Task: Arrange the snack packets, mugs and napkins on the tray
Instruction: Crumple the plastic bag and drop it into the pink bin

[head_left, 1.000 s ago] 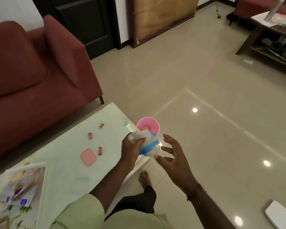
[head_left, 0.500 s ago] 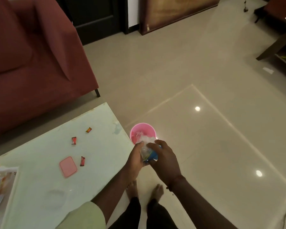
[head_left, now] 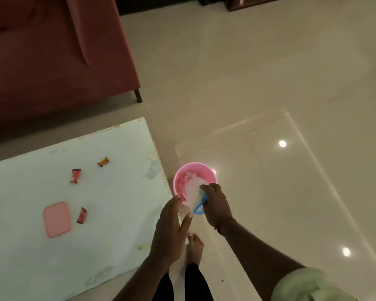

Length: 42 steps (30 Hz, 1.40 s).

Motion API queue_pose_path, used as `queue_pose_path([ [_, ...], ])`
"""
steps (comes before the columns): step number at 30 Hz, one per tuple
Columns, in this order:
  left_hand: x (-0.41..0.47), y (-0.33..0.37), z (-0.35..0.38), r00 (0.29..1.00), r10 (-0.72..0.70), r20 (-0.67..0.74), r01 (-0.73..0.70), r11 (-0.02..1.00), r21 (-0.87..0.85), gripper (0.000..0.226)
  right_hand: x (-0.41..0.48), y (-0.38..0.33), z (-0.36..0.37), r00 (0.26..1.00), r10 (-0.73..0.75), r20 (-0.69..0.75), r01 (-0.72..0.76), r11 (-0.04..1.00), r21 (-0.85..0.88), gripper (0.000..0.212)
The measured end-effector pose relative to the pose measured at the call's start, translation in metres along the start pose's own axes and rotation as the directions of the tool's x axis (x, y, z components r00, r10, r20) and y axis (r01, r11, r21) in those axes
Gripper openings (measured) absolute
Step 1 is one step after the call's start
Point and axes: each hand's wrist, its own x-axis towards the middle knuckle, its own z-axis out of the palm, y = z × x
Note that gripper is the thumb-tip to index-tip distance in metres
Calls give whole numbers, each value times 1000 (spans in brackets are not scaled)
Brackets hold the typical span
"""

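Right hand (head_left: pixel 215 205) fingers (head_left: pixel 206 187) are closed around a crumpled clear plastic wrapper with a blue printed part (head_left: pixel 194 197), held at the near rim of the round pink plastic bucket (head_left: pixel 178 181) on the floor. Wrapper top sits over the bucket's mouth, blue end hangs just outside the rim below the knuckles.

Left hand (head_left: pixel 169 231) fingers (head_left: pixel 175 205) are extended and flat, gripping nothing, thumb spread. Fingertips are just beside the bucket's near-left rim; cannot tell if they touch it.

Counts:
- small snack packets on the white rectangular tabletop (head_left: pixel 117 203): three. Red one (head_left: pixel 75 175) toward the far left, yellow-brown one (head_left: pixel 103 162) beyond it to the right, red one (head_left: pixel 82 215) nearer.
- flat pink rounded-rectangle plastic lid (head_left: pixel 57 219): one, just beside the near red packet, apart from it.
- buckets: one.

All three packets lie loose on the tabletop, well apart from both hands.

Containers: the bucket holds crumpled clear and whitish plastic; contents otherwise too blurred to identify. It stands just off the table's right edge.

Red upholstered sofa (head_left: pixel 52 51) is beyond the table. Person's bare foot (head_left: pixel 194 246) is on the glossy beige tiled floor (head_left: pixel 269 83) below the hands.
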Motion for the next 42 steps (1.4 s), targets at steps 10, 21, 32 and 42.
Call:
queue_pose_path([
  [10,65,-50,68,982,161,103,-183,942,280,56,93,77,84,987,51,151,-24,985,-172,75],
  [21,45,-11,32,971,67,231,-161,893,419,59,14,66,11,993,-48,104,68,978,-199,68],
  [32,45,-21,40,974,179,137,-218,906,362,56,82,62,48,952,-95,290,208,897,-389,51],
  [42,64,-100,103,958,279,69,-285,889,358,47,198,128,184,880,74,470,193,847,-495,62],
])
